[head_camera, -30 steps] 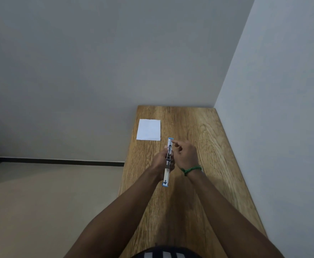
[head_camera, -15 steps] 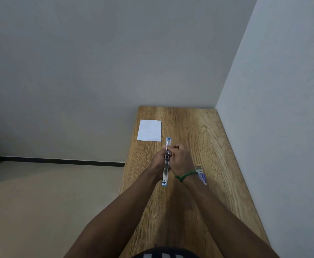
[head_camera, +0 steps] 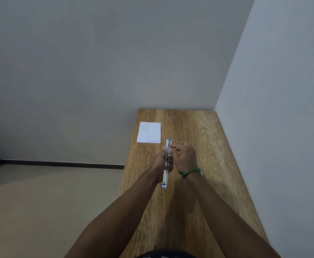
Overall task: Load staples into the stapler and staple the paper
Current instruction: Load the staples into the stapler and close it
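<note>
Both hands meet over the table (head_camera: pixel 208 164) — left hand (head_camera: pixel 159 162) clamps the opened stapler (head_camera: pixel 167 162), right hand (head_camera: pixel 185 155) fingertips pinched at its channel; paper (head_camera: pixel 149 132) lies beyond.

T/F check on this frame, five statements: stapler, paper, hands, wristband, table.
1. The stapler is opened out flat, lengthwise, between both hands. True.
2. The paper is already inside the stapler. False: it lies apart on the table, near the far left corner.
3. The left hand grips the stapler from its left side. True.
4. The green wristband is on the left wrist. False: it is on the right wrist.
5. The right hand rests flat on the paper. False: its fingertips are at the stapler's upper part, well clear of the paper.
</note>
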